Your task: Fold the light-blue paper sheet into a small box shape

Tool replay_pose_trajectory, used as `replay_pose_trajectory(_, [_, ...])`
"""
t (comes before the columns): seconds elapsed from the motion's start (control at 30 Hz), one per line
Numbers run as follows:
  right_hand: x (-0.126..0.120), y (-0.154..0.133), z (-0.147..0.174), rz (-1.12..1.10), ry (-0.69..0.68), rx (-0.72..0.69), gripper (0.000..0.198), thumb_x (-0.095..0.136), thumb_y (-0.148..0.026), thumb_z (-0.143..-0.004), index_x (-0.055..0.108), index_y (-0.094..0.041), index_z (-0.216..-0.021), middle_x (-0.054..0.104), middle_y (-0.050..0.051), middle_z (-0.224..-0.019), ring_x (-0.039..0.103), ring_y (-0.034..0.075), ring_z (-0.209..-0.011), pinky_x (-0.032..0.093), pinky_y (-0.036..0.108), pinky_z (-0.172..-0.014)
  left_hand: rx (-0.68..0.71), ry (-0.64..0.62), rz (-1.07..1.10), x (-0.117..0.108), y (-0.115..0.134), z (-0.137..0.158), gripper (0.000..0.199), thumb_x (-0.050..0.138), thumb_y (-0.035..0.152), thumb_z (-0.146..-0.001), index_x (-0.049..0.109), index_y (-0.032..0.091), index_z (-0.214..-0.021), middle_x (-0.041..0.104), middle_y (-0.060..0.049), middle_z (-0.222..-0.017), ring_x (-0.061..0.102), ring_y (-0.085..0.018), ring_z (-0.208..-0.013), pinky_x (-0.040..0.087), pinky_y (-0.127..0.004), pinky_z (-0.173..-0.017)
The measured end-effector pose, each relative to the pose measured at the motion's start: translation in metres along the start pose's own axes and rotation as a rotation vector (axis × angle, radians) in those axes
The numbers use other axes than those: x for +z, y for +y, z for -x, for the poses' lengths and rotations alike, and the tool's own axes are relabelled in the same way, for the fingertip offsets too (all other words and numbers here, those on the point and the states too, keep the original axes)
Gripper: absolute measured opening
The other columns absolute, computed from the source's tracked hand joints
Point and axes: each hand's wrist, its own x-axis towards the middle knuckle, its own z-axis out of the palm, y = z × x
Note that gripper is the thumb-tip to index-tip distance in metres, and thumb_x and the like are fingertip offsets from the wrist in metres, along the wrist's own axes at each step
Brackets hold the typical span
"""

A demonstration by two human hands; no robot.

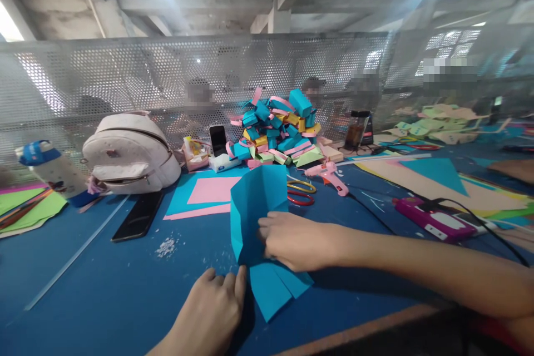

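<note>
- Blue folded paper (250, 228), one piece: stands in the near middle of the blue surface (137, 289), before a perforated metal screen (146, 61); its creased panels rise upright, its flaps, parted by a slit, spread toward the person.
- Backpack (129, 158), one, pale: upright at left, near the screen, zips across its front.
- Pile of paper pieces (275, 130), one: heaped beyond the folded paper; mostly blue, with pink, yellow and pale green among them.
- Blue sheet (177, 192), one: flat, just left of the folded paper, with a smaller pink sheet (211, 190) lying on it.
- Bottle (54, 172), one, pale with a blue top: tilted, left of the backpack.
- Right hand (298, 242), one: reaches across from the right, against the inside of the folded paper; fingers (270, 231) bent and close together; whether they pinch the paper I cannot tell from where I stand.
- Left hand (217, 300), one: at the paper's lower left edge; fingers curled, the index one extended to its corner; whether it presses there I cannot tell.
- Glue gun (329, 175), one, pink: on its side, right of the pile, black cord trailing.
- Phone (139, 217), one, black: flat, in front of the backpack.
- Scissor handles (300, 199), red and yellow loops: right beside the folded paper.
- Pale scraps (167, 246), many, tiny: in a small heap, left of the folded paper.
</note>
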Motion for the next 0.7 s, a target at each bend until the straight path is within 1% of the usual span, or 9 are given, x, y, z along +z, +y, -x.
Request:
replay_pose_trajectory(0.03, [0.0,0.001,0.002,-0.011,0.013,0.002,0.02,0.059,-0.013,-0.085,0.072,-0.017,-0.07,0.063,0.009,-0.077,0.053,0.024,-0.083,0.036,0.033,-0.067,-0.004,0.006,0.0,0.0,0.0,-0.001,0.058,0.047,0.002,-0.081,0.045,0.0,-0.139,0.068,-0.014,-0.086,0.068,-0.026,-0.068,0.054,-0.038,-0.067])
replay_pose_trajectory(0.1, [0.002,0.003,0.006,-0.072,0.076,0.033,0.018,0.059,-0.015,-0.087,0.074,-0.019,-0.079,0.063,0.009,-0.086,0.054,0.024,-0.087,0.038,0.033,-0.069,-0.014,0.032,-0.002,0.0,-0.002,-0.003,0.057,0.046,-0.001,-0.081,0.047,0.001,-0.138,0.068,-0.013,-0.084,0.068,-0.025,-0.067,0.054,-0.038,-0.066])
replay_pose_trajectory(0.17, [0.005,0.006,0.011,-0.18,0.18,0.119,0.018,0.057,-0.017,-0.091,0.074,-0.021,-0.094,0.063,0.008,-0.1,0.056,0.023,-0.093,0.042,0.033,-0.074,-0.01,0.064,-0.001,0.001,-0.003,-0.006,0.055,0.046,-0.001,-0.081,0.048,0.002,-0.137,0.069,-0.012,-0.084,0.068,-0.025,-0.067,0.054,-0.038,-0.066])
replay_pose_trajectory(0.23, [0.011,0.009,0.017,-0.307,0.27,0.237,0.022,0.053,-0.02,-0.095,0.07,-0.021,-0.109,0.063,0.008,-0.11,0.058,0.021,-0.097,0.045,0.033,-0.08,0.006,0.086,-0.002,0.001,-0.005,-0.009,0.055,0.046,-0.001,-0.082,0.048,0.003,-0.136,0.069,-0.012,-0.085,0.068,-0.026,-0.068,0.053,-0.039,-0.066])
replay_pose_trajectory(0.33, [0.024,0.01,0.028,-0.455,0.308,0.33,0.03,0.046,-0.025,-0.099,0.064,-0.019,-0.122,0.064,0.009,-0.118,0.061,0.022,-0.105,0.048,0.034,-0.088,0.033,0.098,0.004,-0.002,-0.008,-0.016,0.054,0.047,0.001,-0.083,0.047,0.003,-0.137,0.069,-0.012,-0.085,0.067,-0.026,-0.068,0.053,-0.039,-0.065])
replay_pose_trajectory(0.43, [0.039,0.008,0.038,-0.524,0.301,0.338,0.034,0.044,-0.024,-0.099,0.06,-0.019,-0.129,0.063,0.008,-0.127,0.059,0.023,-0.114,0.046,0.039,-0.096,0.055,0.08,0.016,-0.004,-0.01,-0.023,0.056,0.05,0.004,-0.083,0.045,0.003,-0.139,0.07,-0.013,-0.083,0.067,-0.026,-0.065,0.052,-0.038,-0.063])
replay_pose_trajectory(0.5, [0.046,0.006,0.043,-0.548,0.297,0.329,0.037,0.043,-0.022,-0.099,0.057,-0.019,-0.133,0.061,0.007,-0.131,0.058,0.023,-0.117,0.045,0.04,-0.099,0.06,0.058,0.02,-0.005,-0.011,-0.027,0.056,0.052,0.006,-0.084,0.044,0.004,-0.139,0.07,-0.012,-0.081,0.068,-0.025,-0.063,0.052,-0.037,-0.062])
replay_pose_trajectory(0.6, [0.052,0.004,0.047,-0.558,0.266,0.236,0.037,0.039,-0.02,-0.1,0.057,-0.018,-0.132,0.061,0.007,-0.13,0.057,0.022,-0.117,0.045,0.037,-0.099,0.069,0.046,0.013,-0.004,-0.011,-0.032,0.054,0.053,0.007,-0.085,0.046,0.006,-0.138,0.07,-0.01,-0.075,0.068,-0.023,-0.061,0.052,-0.034,-0.061])
replay_pose_trajectory(0.7, [0.055,0.001,0.047,-0.484,0.239,0.134,0.038,0.038,-0.018,-0.099,0.058,-0.016,-0.131,0.061,0.009,-0.13,0.055,0.023,-0.117,0.044,0.039,-0.1,0.091,0.099,-0.009,0.001,-0.011,-0.033,0.055,0.056,0.008,-0.082,0.048,0.006,-0.137,0.07,-0.008,-0.073,0.067,-0.022,-0.058,0.051,-0.032,-0.056])
